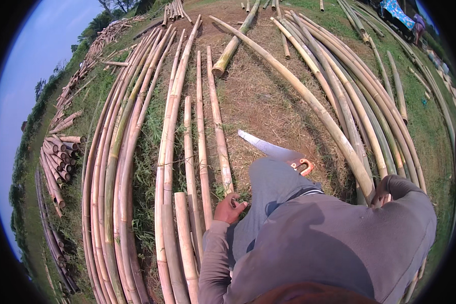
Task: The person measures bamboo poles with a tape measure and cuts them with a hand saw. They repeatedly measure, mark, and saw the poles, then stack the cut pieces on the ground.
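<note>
Dry grass (pixel 268 104) spreads between rows of bamboo (pixel 109 187). The left hand (pixel 229 209) curls its fingers beside a slim pole (pixel 220 131), any grip unclear. The right hand (pixel 380 197), partly hidden, sits at the near end of a long pole (pixel 314 103), finger state impossible to tell. A saw (pixel 268 146) lies before the bent knee (pixel 271 177).

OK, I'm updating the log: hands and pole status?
Right hand at near end of long tan bamboo pole. Left hand loosely curled. Orange-handled curved saw on dry grass.
</note>
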The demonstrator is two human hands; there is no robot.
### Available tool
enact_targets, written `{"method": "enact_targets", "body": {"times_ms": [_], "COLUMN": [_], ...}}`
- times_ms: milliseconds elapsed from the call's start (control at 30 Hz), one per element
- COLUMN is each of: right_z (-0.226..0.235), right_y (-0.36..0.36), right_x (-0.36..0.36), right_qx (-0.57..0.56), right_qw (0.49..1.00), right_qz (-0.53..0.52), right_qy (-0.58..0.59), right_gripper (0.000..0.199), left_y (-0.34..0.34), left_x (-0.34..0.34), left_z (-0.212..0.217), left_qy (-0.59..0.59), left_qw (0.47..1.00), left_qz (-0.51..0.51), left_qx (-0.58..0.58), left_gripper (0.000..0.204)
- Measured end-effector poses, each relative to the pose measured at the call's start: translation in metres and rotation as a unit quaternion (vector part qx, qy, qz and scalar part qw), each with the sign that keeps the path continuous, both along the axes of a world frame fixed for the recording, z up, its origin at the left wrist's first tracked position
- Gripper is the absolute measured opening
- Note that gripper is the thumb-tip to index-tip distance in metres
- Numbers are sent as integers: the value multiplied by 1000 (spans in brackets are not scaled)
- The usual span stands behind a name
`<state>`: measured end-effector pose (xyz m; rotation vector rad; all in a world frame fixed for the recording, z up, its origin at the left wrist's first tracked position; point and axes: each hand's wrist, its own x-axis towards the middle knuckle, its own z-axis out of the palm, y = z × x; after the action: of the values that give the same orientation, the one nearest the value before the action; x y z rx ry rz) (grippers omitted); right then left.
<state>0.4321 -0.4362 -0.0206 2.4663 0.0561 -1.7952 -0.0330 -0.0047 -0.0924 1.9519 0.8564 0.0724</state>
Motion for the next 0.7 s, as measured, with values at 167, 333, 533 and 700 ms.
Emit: {"method": "enact_targets", "body": {"times_ms": [167,333,533,700], "right_z": [-88,-150,-153,-126], "right_y": [-25,156,273,277], "right_x": [22,71,90,110], "right_qx": [-55,408,428,421], "right_qw": [984,873,854,880], "right_qz": [163,132,-96,-39], "right_qy": [-36,-233,-279,-214], "right_gripper": [96,113,102,79], "left_y": [5,23,29,22], "left_x": [9,32,-25,-23], "left_z": [-10,8,-26,0], "left_qy": [5,22,52,117], "left_qw": [999,1000,986,977], "left_qz": [18,16,160,174], "left_qx": [-48,14,-9,-42], "left_gripper": [50,50,45,41]}}
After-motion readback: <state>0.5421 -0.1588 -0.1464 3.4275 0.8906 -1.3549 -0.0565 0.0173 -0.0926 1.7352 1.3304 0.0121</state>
